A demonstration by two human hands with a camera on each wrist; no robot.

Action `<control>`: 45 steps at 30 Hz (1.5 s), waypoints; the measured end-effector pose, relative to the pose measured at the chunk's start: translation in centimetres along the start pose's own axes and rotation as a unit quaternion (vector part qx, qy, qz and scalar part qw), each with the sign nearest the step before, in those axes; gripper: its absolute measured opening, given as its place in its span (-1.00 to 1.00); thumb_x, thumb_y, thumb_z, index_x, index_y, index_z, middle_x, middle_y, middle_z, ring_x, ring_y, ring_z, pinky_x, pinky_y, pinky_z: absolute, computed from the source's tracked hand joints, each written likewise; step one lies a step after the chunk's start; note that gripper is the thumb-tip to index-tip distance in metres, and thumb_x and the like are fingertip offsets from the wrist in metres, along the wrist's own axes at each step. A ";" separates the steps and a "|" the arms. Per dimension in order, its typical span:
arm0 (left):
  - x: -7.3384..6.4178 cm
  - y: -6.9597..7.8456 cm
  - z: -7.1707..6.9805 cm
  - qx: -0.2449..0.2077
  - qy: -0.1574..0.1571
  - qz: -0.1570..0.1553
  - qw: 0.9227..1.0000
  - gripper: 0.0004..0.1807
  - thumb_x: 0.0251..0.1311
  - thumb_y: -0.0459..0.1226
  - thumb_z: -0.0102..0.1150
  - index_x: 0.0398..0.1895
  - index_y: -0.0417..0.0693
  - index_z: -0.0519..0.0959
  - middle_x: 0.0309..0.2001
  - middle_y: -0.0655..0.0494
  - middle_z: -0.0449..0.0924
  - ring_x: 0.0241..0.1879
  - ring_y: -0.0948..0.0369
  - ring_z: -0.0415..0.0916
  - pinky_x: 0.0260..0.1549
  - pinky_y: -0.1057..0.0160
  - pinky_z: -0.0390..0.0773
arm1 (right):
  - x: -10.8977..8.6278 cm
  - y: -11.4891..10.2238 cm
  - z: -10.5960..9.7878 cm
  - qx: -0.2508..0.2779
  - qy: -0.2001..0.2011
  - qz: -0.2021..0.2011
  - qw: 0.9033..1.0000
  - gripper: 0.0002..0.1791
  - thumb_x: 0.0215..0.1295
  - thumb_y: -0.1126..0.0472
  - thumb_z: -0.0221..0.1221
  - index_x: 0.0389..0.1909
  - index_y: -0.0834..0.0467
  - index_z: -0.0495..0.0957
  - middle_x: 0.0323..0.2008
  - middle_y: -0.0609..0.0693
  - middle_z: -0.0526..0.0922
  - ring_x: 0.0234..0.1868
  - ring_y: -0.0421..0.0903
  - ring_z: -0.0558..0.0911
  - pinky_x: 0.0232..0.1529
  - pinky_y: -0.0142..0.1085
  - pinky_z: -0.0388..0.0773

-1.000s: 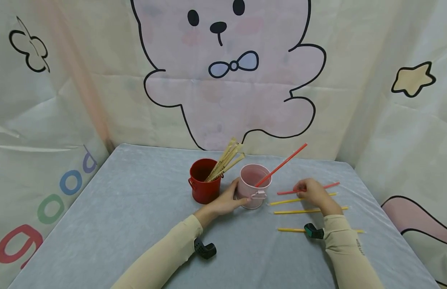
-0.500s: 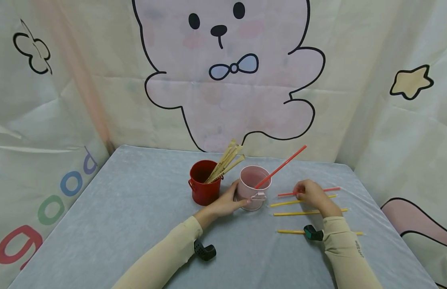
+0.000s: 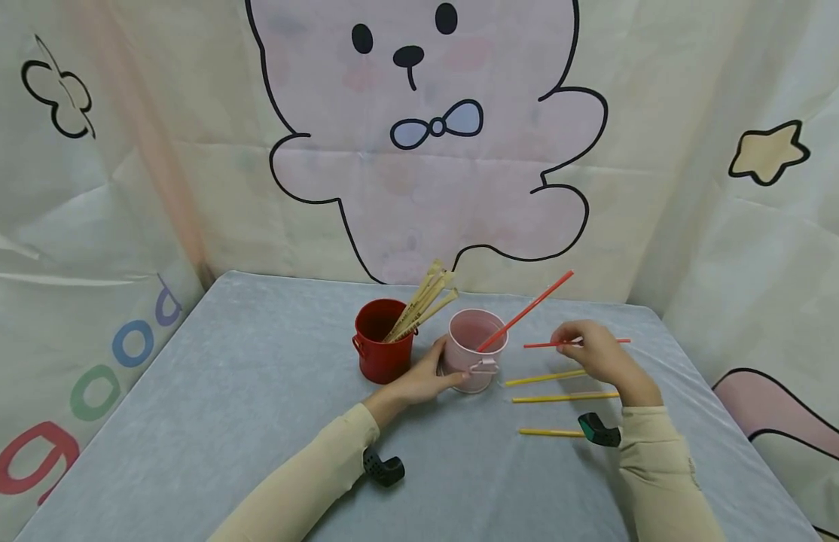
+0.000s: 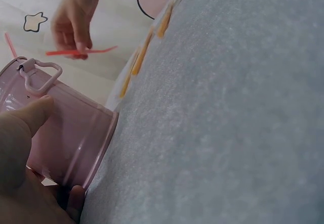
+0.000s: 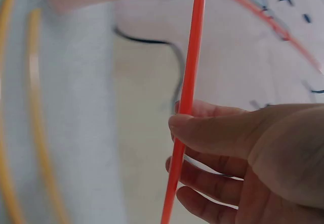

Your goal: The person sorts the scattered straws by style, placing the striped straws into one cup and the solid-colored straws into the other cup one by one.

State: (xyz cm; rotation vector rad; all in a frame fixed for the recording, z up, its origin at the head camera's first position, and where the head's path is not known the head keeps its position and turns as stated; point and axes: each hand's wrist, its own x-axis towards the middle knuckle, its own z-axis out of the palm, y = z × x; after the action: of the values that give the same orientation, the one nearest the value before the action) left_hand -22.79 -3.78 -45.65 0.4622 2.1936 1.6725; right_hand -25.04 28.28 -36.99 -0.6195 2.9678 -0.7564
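Observation:
My left hand (image 3: 419,379) holds the pink bucket (image 3: 468,369) by its side, thumb just below the small handle loop (image 4: 43,80). A red straw (image 3: 528,309) leans out of that bucket to the right. Above the table, my right hand (image 3: 596,354) pinches a second red straw (image 5: 190,62) between thumb and fingers, and the straw lies nearly level. Below that hand several yellow straws (image 3: 548,377) rest on the cloth, their right ends partly hidden by the hand and forearm.
A dark red bucket (image 3: 385,361) stands just left of the pink one, with several pale, printed paper-wrapped sticks (image 3: 422,305) leaning out of it. The grey-blue cloth (image 3: 270,339) covers the table, and a printed curtain (image 3: 419,188) hangs behind its far edge.
My right hand has lifted the second red straw off the cloth, up and slightly to the right. The left hand stays at the pink bucket.

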 end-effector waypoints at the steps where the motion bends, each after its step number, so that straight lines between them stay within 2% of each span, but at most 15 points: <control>1: 0.0 -0.1 0.0 0.001 0.000 0.000 1.000 -0.04 0.34 -0.05 0.26 0.63 0.05 -0.11 0.63 0.02 -0.04 0.62 0.05 -0.09 0.57 -0.13 0.00 | -0.2 -0.3 -0.3 0.003 0.007 -0.006 1.000 -0.92 0.31 0.41 0.25 -0.24 0.22 0.67 -0.22 0.11 0.72 -0.05 0.15 0.65 -0.04 -0.03 0.61; 4: -0.2 -0.2 0.1 0.003 -0.001 -0.002 1.000 -0.04 0.34 -0.05 0.26 0.63 0.06 -0.10 0.63 0.03 -0.04 0.63 0.06 -0.10 0.58 -0.12 -0.01 | -1.0 -1.5 -1.1 0.006 0.047 -0.022 0.999 -0.91 0.31 0.39 0.27 -0.21 0.19 0.68 -0.21 0.11 0.74 -0.08 0.09 0.65 -0.05 -0.18 0.62; 7: -0.2 -0.3 0.1 0.003 -0.001 -0.005 1.000 -0.04 0.33 -0.05 0.26 0.63 0.07 -0.10 0.63 0.04 -0.05 0.63 0.05 -0.11 0.57 -0.14 -0.01 | -1.7 -2.8 -1.6 0.013 0.118 -0.040 0.992 -0.89 0.32 0.36 0.29 -0.17 0.17 0.69 -0.22 0.09 0.75 -0.15 -0.14 0.63 -0.14 -0.40 0.55; 10: -0.1 -0.5 0.2 0.003 -0.001 -0.008 1.000 -0.03 0.33 -0.04 0.27 0.63 0.08 -0.10 0.64 0.04 -0.05 0.63 0.05 -0.11 0.57 -0.14 -0.01 | -2.1 -4.0 -2.0 0.044 0.196 -0.069 0.977 -0.85 0.29 0.41 0.29 -0.15 0.21 0.69 -0.23 -0.03 0.74 -0.22 -0.42 0.56 -0.19 -0.59 0.46; 13: -0.1 -0.5 0.2 0.000 0.000 -0.009 1.000 -0.02 0.33 -0.04 0.27 0.64 0.08 -0.11 0.64 0.04 -0.06 0.63 0.05 -0.11 0.57 -0.15 0.00 | -2.3 -5.0 -2.2 0.100 0.256 -0.111 0.955 -0.81 0.22 0.53 0.28 -0.17 0.31 0.68 -0.26 -0.25 0.71 -0.26 -0.54 0.55 -0.16 -0.68 0.46; 15: -0.1 -0.6 0.2 0.001 0.001 -0.010 1.000 -0.02 0.33 -0.04 0.26 0.64 0.08 -0.11 0.64 0.04 -0.06 0.63 0.05 -0.12 0.57 -0.15 0.00 | -2.3 -5.6 -2.3 0.150 0.283 -0.139 0.937 -0.78 0.16 0.62 0.26 -0.18 0.39 0.67 -0.27 -0.35 0.68 -0.27 -0.50 0.59 -0.14 -0.68 0.48; 18: 0.0 -0.6 0.2 -0.001 0.002 -0.012 1.000 -0.02 0.32 -0.03 0.27 0.64 0.08 -0.11 0.64 0.04 -0.06 0.63 0.04 -0.12 0.57 -0.15 0.00 | -2.4 -6.1 -2.5 0.235 0.305 -0.186 0.904 -0.80 0.13 0.70 0.21 -0.21 0.53 0.60 -0.27 -0.30 0.71 -0.28 -0.39 0.64 -0.12 -0.64 0.54; 23: -0.1 -0.6 0.1 -0.004 0.002 -0.015 1.000 -0.01 0.32 -0.02 0.27 0.64 0.08 -0.11 0.64 0.04 -0.06 0.64 0.05 -0.12 0.57 -0.14 -0.01 | -2.7 -6.7 -2.9 0.376 0.315 -0.242 0.837 -0.81 0.18 0.73 0.13 -0.17 0.64 0.53 -0.28 -0.06 0.77 -0.26 -0.23 0.71 -0.11 -0.53 0.63; 29: -0.2 -0.1 -0.1 -0.007 0.000 -0.004 1.000 -0.02 0.34 -0.07 0.26 0.64 0.07 -0.13 0.63 0.03 -0.06 0.62 0.05 -0.11 0.57 -0.14 -0.01 | -2.8 -7.7 -3.9 0.523 0.316 -0.282 0.740 -0.79 0.21 0.75 0.05 -0.13 0.65 0.51 -0.26 0.17 0.75 -0.23 -0.03 0.77 -0.10 -0.34 0.70; 33: 0.0 0.2 -0.2 -0.007 -0.001 0.003 1.000 -0.04 0.35 -0.08 0.25 0.64 0.08 -0.13 0.63 0.04 -0.06 0.62 0.07 -0.11 0.58 -0.11 -0.02 | -3.0 -8.2 -4.6 0.589 0.321 -0.283 0.686 -0.81 0.26 0.71 0.05 -0.12 0.63 0.50 -0.25 0.26 0.72 -0.23 0.07 0.74 -0.08 -0.25 0.72; 39: 0.2 0.1 -0.1 -0.007 0.002 0.006 1.000 -0.05 0.34 -0.09 0.26 0.63 0.07 -0.10 0.62 0.03 -0.01 0.61 0.06 -0.07 0.57 -0.12 0.01 | -3.2 -9.0 -4.8 0.656 0.336 -0.255 0.626 -0.80 0.33 0.71 -0.06 -0.14 0.58 0.50 -0.28 0.30 0.70 -0.27 0.12 0.74 -0.13 -0.18 0.75; 41: 0.2 0.1 -0.1 -0.003 0.001 0.004 1.000 -0.05 0.34 -0.08 0.26 0.63 0.08 -0.10 0.62 0.04 -0.02 0.62 0.06 -0.08 0.58 -0.11 0.00 | -3.1 -9.2 -4.5 0.670 0.340 -0.246 0.612 -0.81 0.33 0.70 -0.04 -0.14 0.57 0.51 -0.30 0.30 0.70 -0.28 0.12 0.74 -0.15 -0.17 0.75; 42: 0.2 0.1 0.0 -0.002 0.001 0.004 1.000 -0.04 0.33 -0.08 0.26 0.63 0.07 -0.10 0.63 0.04 -0.03 0.62 0.06 -0.09 0.58 -0.12 -0.01 | -2.9 -9.2 -4.3 0.676 0.339 -0.241 0.609 -0.81 0.33 0.70 -0.03 -0.15 0.56 0.51 -0.30 0.30 0.70 -0.29 0.12 0.74 -0.15 -0.17 0.75; 44: 0.1 0.1 0.0 -0.003 0.001 0.002 1.000 -0.04 0.33 -0.08 0.26 0.63 0.06 -0.11 0.63 0.03 -0.04 0.63 0.04 -0.10 0.57 -0.14 -0.01 | -2.6 -9.2 -3.6 0.676 0.331 -0.232 0.617 -0.81 0.33 0.68 -0.01 -0.13 0.55 0.51 -0.29 0.28 0.71 -0.27 0.10 0.75 -0.13 -0.17 0.75; 45: 0.1 0.2 0.1 -0.003 0.000 0.000 1.000 -0.04 0.33 -0.08 0.26 0.63 0.05 -0.11 0.63 0.03 -0.04 0.63 0.04 -0.11 0.57 -0.14 -0.02 | -2.4 -9.2 -3.2 0.671 0.326 -0.226 0.626 -0.81 0.33 0.68 0.00 -0.12 0.53 0.52 -0.28 0.26 0.71 -0.27 0.08 0.76 -0.12 -0.17 0.75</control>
State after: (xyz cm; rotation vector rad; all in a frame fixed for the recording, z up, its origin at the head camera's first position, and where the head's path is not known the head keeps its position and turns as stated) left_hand -22.83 -3.63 -45.53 0.4606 2.1873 1.6798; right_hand -19.76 23.28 -30.06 -0.9394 1.4397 -3.1605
